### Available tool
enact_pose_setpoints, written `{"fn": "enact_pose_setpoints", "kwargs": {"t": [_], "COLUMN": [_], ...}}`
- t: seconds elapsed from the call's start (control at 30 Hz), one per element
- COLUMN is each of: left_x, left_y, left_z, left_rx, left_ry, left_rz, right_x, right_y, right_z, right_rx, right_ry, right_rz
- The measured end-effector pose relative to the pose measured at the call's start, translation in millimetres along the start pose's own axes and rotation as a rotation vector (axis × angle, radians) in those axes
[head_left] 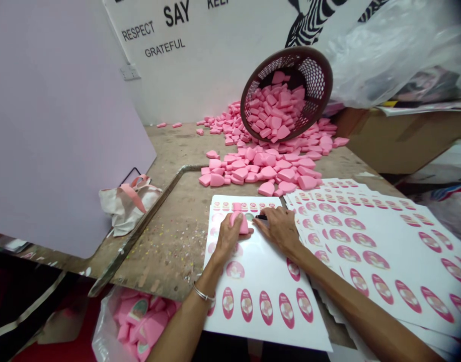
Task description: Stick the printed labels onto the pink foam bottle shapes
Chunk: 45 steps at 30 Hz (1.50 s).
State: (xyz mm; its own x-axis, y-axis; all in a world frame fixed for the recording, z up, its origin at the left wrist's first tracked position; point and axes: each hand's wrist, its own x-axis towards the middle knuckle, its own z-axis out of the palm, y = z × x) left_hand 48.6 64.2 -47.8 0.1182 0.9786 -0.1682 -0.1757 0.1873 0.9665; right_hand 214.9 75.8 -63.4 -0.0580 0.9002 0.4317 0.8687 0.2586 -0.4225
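Note:
My left hand (229,235) is closed around a pink bottle-shaped piece (238,224), its narrow neck pointing away from me. Under both hands lies a white sticker sheet (268,281) printed with pink oval labels. My right hand (281,229) rests on this sheet, fingers closed on a slim black tool (261,217) whose kind I cannot make out. Beside the tool's tip, between the hands, is a small greenish label (249,217). My right fingers partly hide the tool.
A brown mesh basket (324,75) lies tipped at the back, pink pieces (268,173) spilling over the wooden table (170,241). More sticker sheets (366,241) spread on the right. A cloth bag (127,206) sits left; a plastic bag of pink pieces (140,322) is below the front edge.

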Motion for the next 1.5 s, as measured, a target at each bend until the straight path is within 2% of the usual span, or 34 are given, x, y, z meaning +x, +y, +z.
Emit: {"fn": "enact_pose_setpoints", "kwargs": {"t": [0.17, 0.3, 0.4, 0.5, 0.63, 0.73, 1.0, 1.5], "left_x": [-0.8, 0.5, 1.1, -2.3, -16.9, -29.8, -46.4, -51.2], "left_y": [3.7, 3.1, 1.6, 2.0, 10.2, 19.0, 28.4, 28.2], "left_z": [1.8, 1.9, 0.3, -0.4, 3.2, 7.2, 9.1, 8.5], "left_rx": [-0.01, -0.029, -0.055, -0.118, -0.248, -0.312, -0.404, -0.41], "left_ry": [0.008, 0.026, 0.01, -0.002, 0.022, 0.015, -0.013, -0.023], "left_rz": [-0.017, -0.036, -0.031, -0.033, -0.135, -0.182, -0.188, -0.126], "right_x": [4.9, 9.6, 10.5, 6.3, -6.0, -16.7, -31.2, -33.3], "right_y": [1.0, 12.2, 12.4, -0.1, -26.1, -42.1, -61.0, -65.8], "right_z": [4.4, 0.8, -11.6, -29.8, -51.7, -60.0, -61.7, -62.8], "right_rx": [0.29, 0.415, 0.468, 0.491, 0.485, 0.497, 0.377, 0.254], "right_ry": [-0.021, -0.015, -0.01, -0.027, -0.018, -0.018, 0.013, 0.088], "right_rz": [0.186, 0.24, 0.257, 0.217, 0.137, 0.088, -0.022, -0.099]}}
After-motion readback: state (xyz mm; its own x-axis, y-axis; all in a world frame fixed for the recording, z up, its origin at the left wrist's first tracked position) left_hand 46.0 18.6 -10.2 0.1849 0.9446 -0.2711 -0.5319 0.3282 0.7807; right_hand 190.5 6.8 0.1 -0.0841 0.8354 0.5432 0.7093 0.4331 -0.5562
